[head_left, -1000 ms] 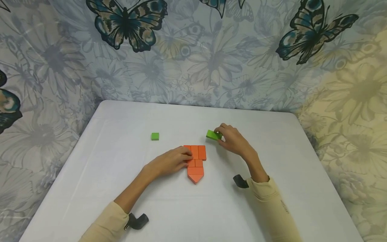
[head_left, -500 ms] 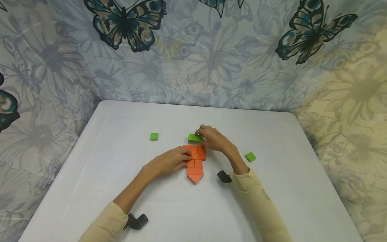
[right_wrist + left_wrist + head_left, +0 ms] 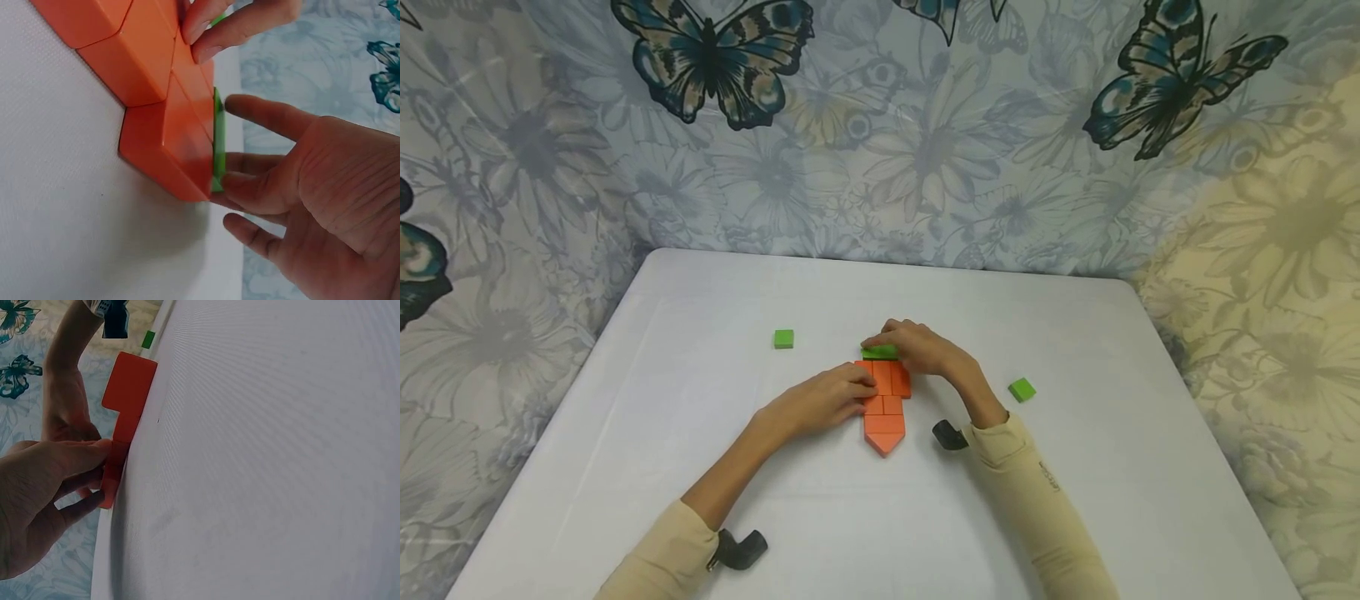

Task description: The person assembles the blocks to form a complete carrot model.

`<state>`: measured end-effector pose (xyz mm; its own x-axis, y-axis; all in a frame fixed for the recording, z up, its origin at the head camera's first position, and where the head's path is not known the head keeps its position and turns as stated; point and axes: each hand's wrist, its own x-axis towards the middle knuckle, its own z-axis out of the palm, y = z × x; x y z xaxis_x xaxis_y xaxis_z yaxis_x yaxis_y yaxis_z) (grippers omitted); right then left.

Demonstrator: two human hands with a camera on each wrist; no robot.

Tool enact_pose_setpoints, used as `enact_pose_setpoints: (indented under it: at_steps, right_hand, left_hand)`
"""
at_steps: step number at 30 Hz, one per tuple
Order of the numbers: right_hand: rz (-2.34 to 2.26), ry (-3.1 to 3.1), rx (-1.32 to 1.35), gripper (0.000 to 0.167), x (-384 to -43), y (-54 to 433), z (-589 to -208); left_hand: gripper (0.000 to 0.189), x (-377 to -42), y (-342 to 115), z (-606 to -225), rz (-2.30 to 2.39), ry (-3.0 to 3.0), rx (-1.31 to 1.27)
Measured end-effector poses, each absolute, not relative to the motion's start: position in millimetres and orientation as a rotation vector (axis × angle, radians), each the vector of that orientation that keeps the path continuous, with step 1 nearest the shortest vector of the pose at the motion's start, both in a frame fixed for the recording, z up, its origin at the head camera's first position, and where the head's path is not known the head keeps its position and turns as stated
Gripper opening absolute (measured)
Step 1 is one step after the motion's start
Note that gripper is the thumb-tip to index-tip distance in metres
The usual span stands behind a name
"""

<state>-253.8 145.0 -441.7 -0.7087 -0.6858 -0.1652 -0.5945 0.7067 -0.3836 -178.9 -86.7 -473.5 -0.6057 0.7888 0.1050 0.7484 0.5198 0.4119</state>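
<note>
Orange blocks (image 3: pixel 883 425) lie edge to edge in an arrow-like shape on the white table, with the pointed end nearest me. My left hand (image 3: pixel 820 402) rests at their left side; its fingertips touch the tops, and in the left wrist view the thumb (image 3: pixel 94 450) presses against a narrower part. At the far edge of the orange shape, my right hand (image 3: pixel 921 346) pinches a long green block (image 3: pixel 880 353). In the right wrist view this green block (image 3: pixel 219 134) sits right along the orange ends, between the thumb and index finger.
A small green block (image 3: pixel 783 338) lies to the left on the white tabletop (image 3: pixel 700 333), another green block (image 3: pixel 1022 389) to the right. Black wrist mounts (image 3: pixel 741 550) stick out from both sleeves. A butterfly-patterned wall covering (image 3: pixel 925 167) stands behind the table.
My right hand has carried the long green block leftward, then down toward me to the orange blocks' far edge. The right-hand small green block came into sight. My left hand stayed put.
</note>
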Motion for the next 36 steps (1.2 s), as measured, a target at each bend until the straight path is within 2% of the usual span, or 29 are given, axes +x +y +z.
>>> enact_pose_setpoints:
  at_steps: [7,25,30,36]
  right_hand:
    - [-0.384,2.59,-1.051,0.066,-251,147,-441]
    - [-0.414,2.559,-1.139,0.067,-249,149,-438]
    - [-0.419,2.582,-1.111,0.063,-247,157,-434]
    - [-0.407,2.614,-0.928,0.056,-236,187,-415]
  left_hand:
    - [0.031,-179,-87,-473,0.654,2.66,1.356]
    - [0.031,-180,-89,-474,0.657,2.663,1.361]
    - [0.031,-180,-89,-475,0.651,2.667,1.365]
    - [0.031,-180,-88,-474,0.663,2.658,1.345]
